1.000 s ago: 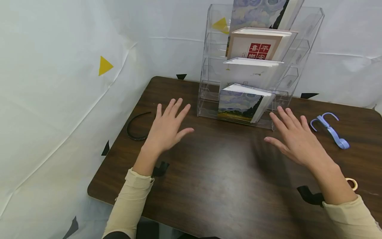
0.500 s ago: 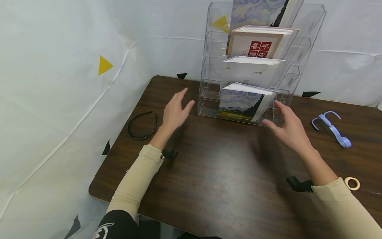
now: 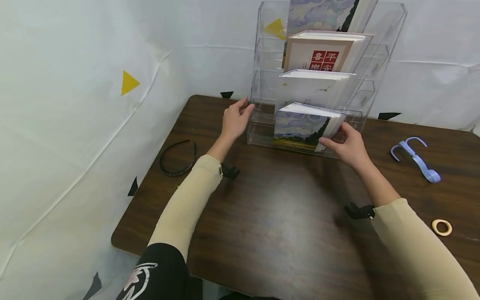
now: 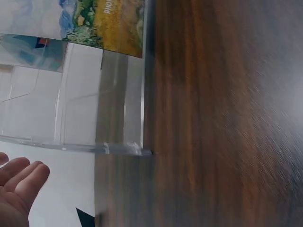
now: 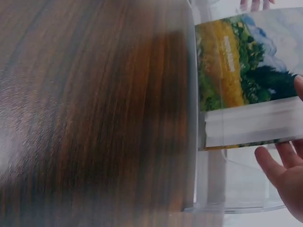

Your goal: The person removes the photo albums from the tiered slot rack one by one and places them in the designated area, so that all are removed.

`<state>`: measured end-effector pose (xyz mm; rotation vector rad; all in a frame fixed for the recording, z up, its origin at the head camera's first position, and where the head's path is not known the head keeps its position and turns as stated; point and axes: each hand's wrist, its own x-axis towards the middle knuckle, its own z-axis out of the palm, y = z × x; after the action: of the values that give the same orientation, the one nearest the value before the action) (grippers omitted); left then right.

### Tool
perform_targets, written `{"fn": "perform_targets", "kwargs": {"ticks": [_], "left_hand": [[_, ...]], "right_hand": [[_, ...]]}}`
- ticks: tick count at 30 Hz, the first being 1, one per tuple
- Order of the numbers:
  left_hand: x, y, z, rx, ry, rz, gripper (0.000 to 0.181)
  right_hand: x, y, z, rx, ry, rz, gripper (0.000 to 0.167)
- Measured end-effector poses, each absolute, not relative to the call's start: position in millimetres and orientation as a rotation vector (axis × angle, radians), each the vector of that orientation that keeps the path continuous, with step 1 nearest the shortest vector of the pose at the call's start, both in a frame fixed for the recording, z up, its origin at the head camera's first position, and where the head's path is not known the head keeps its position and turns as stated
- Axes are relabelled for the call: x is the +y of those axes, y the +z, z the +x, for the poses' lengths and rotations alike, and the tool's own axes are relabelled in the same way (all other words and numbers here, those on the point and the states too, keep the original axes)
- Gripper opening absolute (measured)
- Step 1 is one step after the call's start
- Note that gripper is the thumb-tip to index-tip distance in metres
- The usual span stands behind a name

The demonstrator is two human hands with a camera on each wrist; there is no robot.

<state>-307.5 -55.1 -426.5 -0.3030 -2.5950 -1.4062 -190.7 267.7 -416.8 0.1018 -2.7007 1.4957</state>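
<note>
A clear tiered rack [image 3: 256,58] holds several books, one above another. In its lowest tier stands a book with a painted landscape cover [image 3: 300,127]. My right hand [image 3: 351,146] is at that book's right side; the right wrist view has the thumb on the painted cover [image 5: 265,61] and the other fingers of the hand [image 5: 289,177] at the back cover, pinching it. Beside the rack's left side is my left hand [image 3: 234,123], fingers relaxed. In the left wrist view the hand [image 4: 21,189] is just outside the clear side wall, holding nothing.
On the brown table [image 3: 277,233], a black headband [image 3: 178,172] lies at the left. A light blue hook-shaped object [image 3: 417,160] and a pale yellow ring [image 3: 442,228] lie at the right. White sheeting [image 3: 75,125] hangs behind and to the left.
Both hands have moved inward to the rack. The right has gone from spread fingers in the air to pinching the lowest book; the left has come to the rack's left side, its fingers less spread.
</note>
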Motion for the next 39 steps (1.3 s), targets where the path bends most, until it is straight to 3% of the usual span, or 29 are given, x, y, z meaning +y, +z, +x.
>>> {"fn": "perform_targets", "kwargs": {"ticks": [9, 17, 30, 39], "left_hand": [[-39.7, -416.3, -314.1, -2.651, -1.387, -0.074, 0.035], [-38.8, -405.8, -316.4, -2.682, -1.498, 0.189, 0.032], [-37.6, -398.9, -314.5, -2.761, -1.456, 0.253, 0.037], [-36.7, -402.0, -314.8, -2.771, -1.461, 0.27, 0.04]], "right_hand": [[269.7, -423.5, -205.1, -2.779, 1.484, 0.001, 0.048], [268.0, -425.8, -208.3, -2.759, 1.513, 0.004, 0.043], [261.5, -427.8, -211.8, -2.737, 1.397, 0.012, 0.038], [259.3, -407.1, -196.4, -2.672, 1.273, 0.133, 0.029]]}}
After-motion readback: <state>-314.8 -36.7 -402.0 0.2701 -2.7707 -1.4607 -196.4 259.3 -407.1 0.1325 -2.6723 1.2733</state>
